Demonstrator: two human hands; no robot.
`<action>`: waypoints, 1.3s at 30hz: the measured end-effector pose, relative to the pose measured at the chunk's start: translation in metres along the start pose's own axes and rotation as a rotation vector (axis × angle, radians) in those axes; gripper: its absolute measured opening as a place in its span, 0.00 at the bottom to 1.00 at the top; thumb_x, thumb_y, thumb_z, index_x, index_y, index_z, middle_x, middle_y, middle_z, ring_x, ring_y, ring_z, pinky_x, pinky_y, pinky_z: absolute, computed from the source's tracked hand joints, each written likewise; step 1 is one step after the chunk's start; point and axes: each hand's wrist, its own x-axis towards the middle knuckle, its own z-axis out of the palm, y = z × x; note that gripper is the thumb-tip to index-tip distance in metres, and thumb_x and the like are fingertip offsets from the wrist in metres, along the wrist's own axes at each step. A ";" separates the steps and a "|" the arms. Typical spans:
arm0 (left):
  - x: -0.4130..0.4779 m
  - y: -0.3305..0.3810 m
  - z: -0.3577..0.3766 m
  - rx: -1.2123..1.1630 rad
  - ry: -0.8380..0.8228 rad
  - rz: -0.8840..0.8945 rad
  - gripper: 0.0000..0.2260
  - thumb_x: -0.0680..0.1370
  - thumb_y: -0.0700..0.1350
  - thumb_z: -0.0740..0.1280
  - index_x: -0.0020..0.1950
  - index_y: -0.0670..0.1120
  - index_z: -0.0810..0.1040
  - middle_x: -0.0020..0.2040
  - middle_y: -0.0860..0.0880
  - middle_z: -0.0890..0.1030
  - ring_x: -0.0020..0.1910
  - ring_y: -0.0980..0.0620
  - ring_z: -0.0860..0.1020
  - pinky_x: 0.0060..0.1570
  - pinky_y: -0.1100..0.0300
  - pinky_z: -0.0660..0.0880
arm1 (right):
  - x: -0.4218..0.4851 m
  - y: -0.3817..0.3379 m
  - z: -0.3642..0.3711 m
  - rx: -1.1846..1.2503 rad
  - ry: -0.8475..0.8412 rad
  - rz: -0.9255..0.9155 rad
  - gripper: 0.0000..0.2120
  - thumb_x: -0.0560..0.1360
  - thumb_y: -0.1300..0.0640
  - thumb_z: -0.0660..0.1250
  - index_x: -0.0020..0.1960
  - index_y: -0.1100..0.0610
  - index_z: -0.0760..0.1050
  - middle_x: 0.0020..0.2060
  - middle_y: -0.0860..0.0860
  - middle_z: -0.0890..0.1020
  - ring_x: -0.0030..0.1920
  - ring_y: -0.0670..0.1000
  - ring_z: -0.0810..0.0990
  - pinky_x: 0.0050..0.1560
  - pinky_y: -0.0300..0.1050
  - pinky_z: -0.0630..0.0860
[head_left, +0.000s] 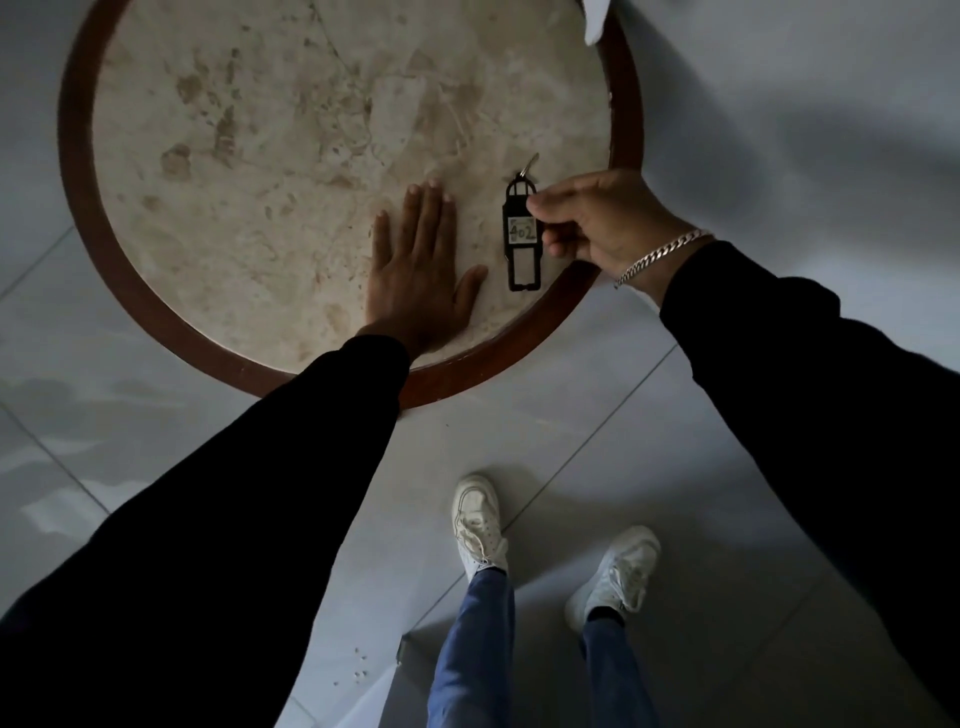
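A black plastic key tag (521, 236) with a white label reading 402 lies near the right edge of a round marble table (291, 135). A metal ring and key (529, 165) stick out from its far end. My right hand (602, 221), with a silver chain bracelet at the wrist, pinches the tag's right side between thumb and fingers. My left hand (418, 273) lies flat on the marble just left of the tag, fingers straight and together, thumb spread toward the tag.
The table has a dark wooden rim (78, 156) and stands on a grey tiled floor (779, 104). A white object (597, 21) pokes over the rim at the top right. My legs in blue jeans and white sneakers (478, 525) stand below the table.
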 end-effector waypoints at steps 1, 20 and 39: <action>0.000 0.001 -0.002 -0.024 -0.007 -0.004 0.36 0.82 0.63 0.47 0.81 0.41 0.47 0.83 0.41 0.48 0.82 0.43 0.45 0.80 0.38 0.43 | -0.006 -0.004 -0.003 0.009 -0.002 -0.024 0.03 0.71 0.64 0.73 0.44 0.64 0.81 0.33 0.54 0.81 0.29 0.48 0.78 0.31 0.38 0.79; 0.004 0.200 -0.231 -0.295 0.308 0.386 0.35 0.81 0.61 0.49 0.81 0.40 0.50 0.83 0.40 0.50 0.82 0.43 0.47 0.80 0.42 0.44 | -0.245 -0.130 -0.169 -0.006 0.214 -0.498 0.04 0.69 0.64 0.74 0.43 0.58 0.83 0.28 0.52 0.81 0.26 0.48 0.76 0.30 0.40 0.77; -0.047 0.546 -0.502 -0.362 0.816 1.004 0.32 0.82 0.55 0.53 0.80 0.36 0.54 0.81 0.35 0.55 0.81 0.38 0.50 0.79 0.37 0.47 | -0.552 -0.184 -0.398 -0.184 0.517 -0.925 0.09 0.70 0.62 0.71 0.43 0.49 0.86 0.30 0.64 0.74 0.28 0.51 0.70 0.30 0.38 0.70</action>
